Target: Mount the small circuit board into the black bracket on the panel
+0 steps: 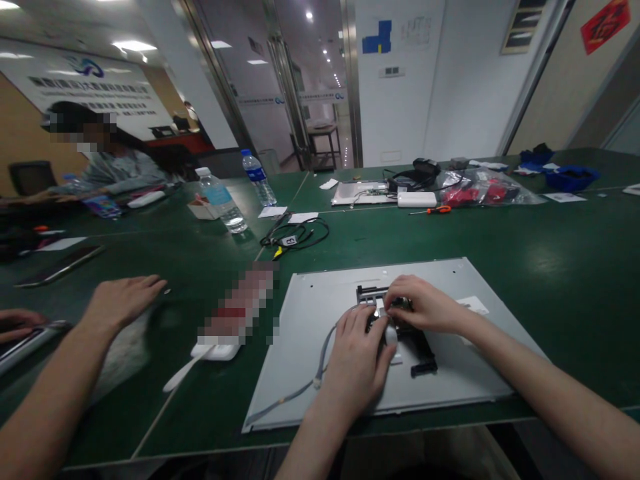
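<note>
- Take the pale panel (465, 375) as the dial's centre, 12 straight ahead; it lies flat on the green table (565, 293) near the wearer's edge, with the black bracket (424, 353) on its middle.
- Left hand (361, 350), just left of centre: palm down, fingers bent, thumb parted from them beside a small white rounded piece (391, 335) — whether it grips that piece, I cannot tell.
- Right hand (419, 303), toward 1 o'clock: curled inward, fingertips close together over the bracket's upper part; what they pinch, if anything, is hidden.
- A grey cable (320, 363) runs from by the left hand to the panel's 8 o'clock corner.
- At 10 to 11 o'clock, a coiled black cable (315, 227) bears a white tag (290, 241) with a black letter, seemingly a sideways B.
- Beyond it stand two bottles: one with a light-blue label (218, 194), one with a dark-blue label (256, 174); their print is too small to read.
- At 9 o'clock, another person's hand (125, 300) rests over the table.
- Near 12, an orange-handled screwdriver (437, 210).
- Far off at 10, a wall sign (107, 90) carries a blue swirl logo over rows of blurred characters — unreadable; at 2, a red paper (605, 27) shows one large dark character.
</note>
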`<state>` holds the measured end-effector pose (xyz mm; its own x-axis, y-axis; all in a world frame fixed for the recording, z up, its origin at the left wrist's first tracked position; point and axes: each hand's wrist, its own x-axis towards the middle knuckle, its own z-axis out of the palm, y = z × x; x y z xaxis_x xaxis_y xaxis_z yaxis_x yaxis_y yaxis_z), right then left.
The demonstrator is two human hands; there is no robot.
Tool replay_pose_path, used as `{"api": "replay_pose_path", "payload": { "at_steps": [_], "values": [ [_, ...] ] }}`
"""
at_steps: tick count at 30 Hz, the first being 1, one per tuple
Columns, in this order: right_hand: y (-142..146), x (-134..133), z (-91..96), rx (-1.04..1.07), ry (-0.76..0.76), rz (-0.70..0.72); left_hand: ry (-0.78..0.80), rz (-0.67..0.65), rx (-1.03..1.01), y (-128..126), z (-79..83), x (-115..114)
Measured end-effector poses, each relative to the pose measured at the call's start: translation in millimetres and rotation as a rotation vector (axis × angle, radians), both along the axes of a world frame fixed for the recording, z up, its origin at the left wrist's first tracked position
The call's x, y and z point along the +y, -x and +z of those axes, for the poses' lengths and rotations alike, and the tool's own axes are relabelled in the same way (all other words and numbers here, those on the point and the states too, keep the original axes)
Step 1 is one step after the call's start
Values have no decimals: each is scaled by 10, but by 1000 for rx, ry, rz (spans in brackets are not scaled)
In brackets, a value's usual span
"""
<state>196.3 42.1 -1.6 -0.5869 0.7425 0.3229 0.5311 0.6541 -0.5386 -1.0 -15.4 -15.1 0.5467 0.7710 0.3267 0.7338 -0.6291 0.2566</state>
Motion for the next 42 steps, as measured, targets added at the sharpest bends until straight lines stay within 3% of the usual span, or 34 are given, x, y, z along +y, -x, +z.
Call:
{"api": "replay_pose_path", "payload": {
  "at_steps": [5, 27, 42],
  "values": [
    [-2, -79, 64, -14, -17, 57, 35, 8, 17, -2, 8, -4],
    [1, -84, -39, -92, -47, 79, -23, -14, -64, -7, 77, 3],
    [-1, -82, -51, -106, -46, 88, -23, -72, -5, -23, 91, -5]
  ]
}}
